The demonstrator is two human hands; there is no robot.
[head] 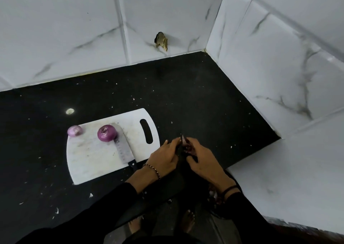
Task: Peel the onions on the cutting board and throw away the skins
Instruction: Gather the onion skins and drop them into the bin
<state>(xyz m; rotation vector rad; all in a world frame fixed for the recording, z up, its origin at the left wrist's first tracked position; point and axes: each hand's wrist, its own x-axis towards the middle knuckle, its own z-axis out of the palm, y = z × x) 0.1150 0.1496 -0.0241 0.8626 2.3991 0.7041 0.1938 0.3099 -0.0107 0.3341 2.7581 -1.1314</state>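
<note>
On the white cutting board [89,158] sit two purple onions. A small pale one [74,130] rests at the far left corner, and a bigger, darker one [107,133] lies against the blade of a cleaver [123,149]. Just right of the board, my left hand [163,159] and my right hand [202,161] are close together above the counter's front edge. My right hand pinches reddish-purple onion skins [184,141]. My left hand grips a dark fold that looks like the edge of a black bag [179,155]. More skins [214,195] show below my right wrist.
The black speckled counter [195,98] runs into a corner of white marble-look tiles. One tile has a broken hole [161,41]. Skin crumbs dot the counter's front left. Bare feet and floor show below the counter edge.
</note>
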